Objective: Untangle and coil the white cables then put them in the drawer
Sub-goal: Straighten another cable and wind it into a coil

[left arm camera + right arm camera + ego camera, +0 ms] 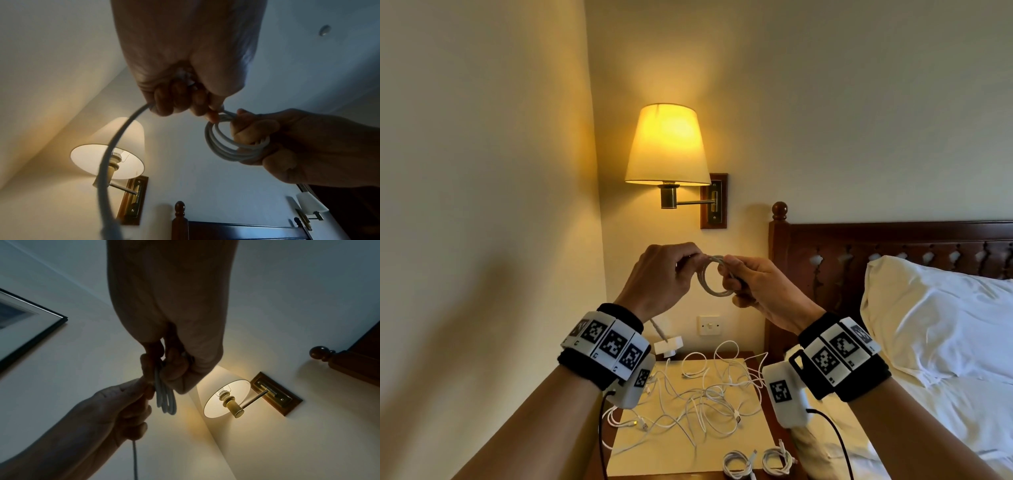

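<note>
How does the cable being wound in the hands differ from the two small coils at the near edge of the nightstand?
The cable in hand is held up in the air, pinched by the left hand and gripped by the right hand; the two finished coils lie on the nightstand, untouched. The cable in hand has a loose tail hanging below the left hand; the two finished coils show only short ends. Its loop also looks rounder. All are white.

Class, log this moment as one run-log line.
stage: coiling | right hand: grips round white cable coil | left hand: pinches its loose tail | done: two coils on table | tangle: remains
</note>
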The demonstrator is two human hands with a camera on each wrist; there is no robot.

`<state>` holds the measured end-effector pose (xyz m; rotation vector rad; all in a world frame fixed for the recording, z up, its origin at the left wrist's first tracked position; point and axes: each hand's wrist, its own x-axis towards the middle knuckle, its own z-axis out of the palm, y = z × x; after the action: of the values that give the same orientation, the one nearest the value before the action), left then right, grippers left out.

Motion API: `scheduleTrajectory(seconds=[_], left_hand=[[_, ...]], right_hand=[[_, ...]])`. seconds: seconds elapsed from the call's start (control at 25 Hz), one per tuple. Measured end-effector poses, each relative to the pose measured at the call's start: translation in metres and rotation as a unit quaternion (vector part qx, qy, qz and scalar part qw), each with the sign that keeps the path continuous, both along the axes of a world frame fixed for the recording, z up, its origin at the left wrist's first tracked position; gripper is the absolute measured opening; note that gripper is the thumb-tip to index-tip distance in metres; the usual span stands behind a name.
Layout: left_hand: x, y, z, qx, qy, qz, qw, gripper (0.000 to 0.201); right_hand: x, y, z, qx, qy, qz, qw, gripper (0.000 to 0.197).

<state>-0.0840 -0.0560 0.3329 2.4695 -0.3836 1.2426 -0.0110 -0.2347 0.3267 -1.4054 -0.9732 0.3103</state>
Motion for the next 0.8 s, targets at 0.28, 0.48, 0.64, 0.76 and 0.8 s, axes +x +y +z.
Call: scheduleTrajectory(seconds=[0.28,0.48,0.64,0.76,0.8], left_hand=[[0.003,0.027,-0.022,-0.057,0.117,0.013,0.991,0.022],[0.007,0.034,-0.037,-0.194,0.152,0.037,0.969,0.011],[0.007,0.016,-0.02,-0.514,0.073,-0.082,0.851,0.006],[0.003,0.003,-0.005,-0.608,0.068,-0.137,0.779,0.01],[0.002,0.0,-0.003,-0.623,0.082,-0.147,0.764,0.012]], right_hand=[[0.003,-0.001,0.006,0.057,0.112,0.018,0.992,0.035],[0.004,0.001,0.004,0.086,0.158,0.019,0.984,0.033],[0.001,0.009,0.002,0.093,0.188,0.052,0.976,0.034],[0.0,0.012,0.003,0.099,0.198,0.06,0.973,0.035],[-0.001,0.012,0.004,0.1,0.201,0.06,0.973,0.035]])
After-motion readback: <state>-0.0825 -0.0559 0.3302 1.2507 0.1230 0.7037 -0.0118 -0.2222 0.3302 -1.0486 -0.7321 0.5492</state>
